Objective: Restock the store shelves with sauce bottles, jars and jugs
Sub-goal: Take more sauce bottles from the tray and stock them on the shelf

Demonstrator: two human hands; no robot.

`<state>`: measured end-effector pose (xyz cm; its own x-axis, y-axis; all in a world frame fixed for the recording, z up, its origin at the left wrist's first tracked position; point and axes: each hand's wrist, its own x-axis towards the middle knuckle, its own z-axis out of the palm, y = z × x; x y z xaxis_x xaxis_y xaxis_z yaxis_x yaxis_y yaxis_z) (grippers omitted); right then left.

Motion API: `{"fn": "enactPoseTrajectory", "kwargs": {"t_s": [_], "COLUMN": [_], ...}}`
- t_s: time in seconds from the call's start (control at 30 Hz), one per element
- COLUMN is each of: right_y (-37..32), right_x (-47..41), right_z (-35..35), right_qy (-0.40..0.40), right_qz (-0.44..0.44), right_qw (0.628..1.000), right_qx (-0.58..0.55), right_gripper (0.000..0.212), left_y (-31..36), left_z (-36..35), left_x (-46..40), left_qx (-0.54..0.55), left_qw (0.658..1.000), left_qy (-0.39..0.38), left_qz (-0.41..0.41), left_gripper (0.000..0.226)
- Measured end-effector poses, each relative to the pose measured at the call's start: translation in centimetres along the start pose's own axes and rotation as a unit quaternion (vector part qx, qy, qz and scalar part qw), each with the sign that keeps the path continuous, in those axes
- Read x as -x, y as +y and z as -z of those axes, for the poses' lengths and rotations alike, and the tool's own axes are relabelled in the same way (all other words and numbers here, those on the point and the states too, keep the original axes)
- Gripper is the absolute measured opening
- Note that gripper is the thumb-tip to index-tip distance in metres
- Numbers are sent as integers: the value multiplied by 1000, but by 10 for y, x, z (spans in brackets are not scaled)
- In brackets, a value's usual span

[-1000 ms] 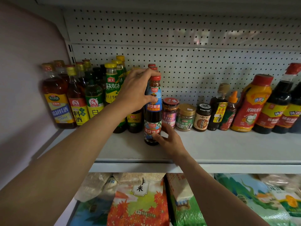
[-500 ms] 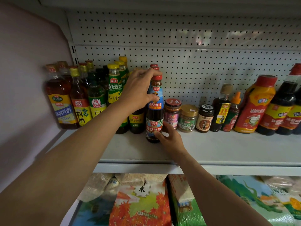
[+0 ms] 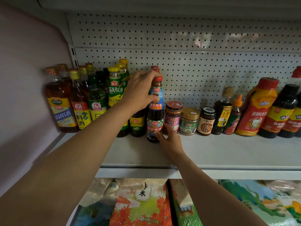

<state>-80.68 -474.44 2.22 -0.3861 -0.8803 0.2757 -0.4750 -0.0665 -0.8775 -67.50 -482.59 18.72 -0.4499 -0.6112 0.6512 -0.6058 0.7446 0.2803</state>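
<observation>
A dark oyster sauce bottle (image 3: 155, 111) with a red cap and blue-and-red labels stands upright on the white shelf (image 3: 228, 152), in front of two like bottles. My left hand (image 3: 140, 90) wraps its neck and upper label from the left. My right hand (image 3: 169, 139) touches its base from the right, with the fingers on the lower label. Green-labelled bottles (image 3: 116, 90) stand just left of it. A red-lidded jar (image 3: 173, 116) stands just right of it.
Cooking-wine bottles (image 3: 61, 103) fill the shelf's left end against a pink side wall. Small jars (image 3: 189, 120) and larger red and dark bottles (image 3: 255, 108) line the back to the right. A pegboard backs the shelf. Bags of rice (image 3: 141, 204) lie on the shelf below.
Both hands and the bottle have moved slightly back toward the row. The bottle now stands closer to the bottles behind it. Both hands keep their hold.
</observation>
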Motion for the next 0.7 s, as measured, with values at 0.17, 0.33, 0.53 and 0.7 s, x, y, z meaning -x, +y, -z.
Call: {"fn": "enactPoseTrajectory", "kwargs": {"t_s": [0.17, 0.33, 0.53, 0.7], "right_y": [1, 2, 1, 1], "right_x": [-5, -5, -6, -5], "right_z": [-2, -3, -4, -5], "right_qy": [18, 21, 23, 25], "right_qz": [-13, -15, -13, -16], "right_qw": [1000, 999, 999, 999], "right_qx": [17, 27, 30, 24], "right_gripper": [50, 51, 50, 49], "left_y": [0, 1, 4, 3], "left_z": [-2, 2, 4, 3], "left_x": [-4, -4, -2, 0], "left_qx": [-8, -11, -20, -13], "left_qw": [1000, 1000, 999, 999], "left_qy": [15, 12, 22, 37], "left_qz": [-5, -14, -30, -35], "left_gripper": [80, 80, 79, 77]}}
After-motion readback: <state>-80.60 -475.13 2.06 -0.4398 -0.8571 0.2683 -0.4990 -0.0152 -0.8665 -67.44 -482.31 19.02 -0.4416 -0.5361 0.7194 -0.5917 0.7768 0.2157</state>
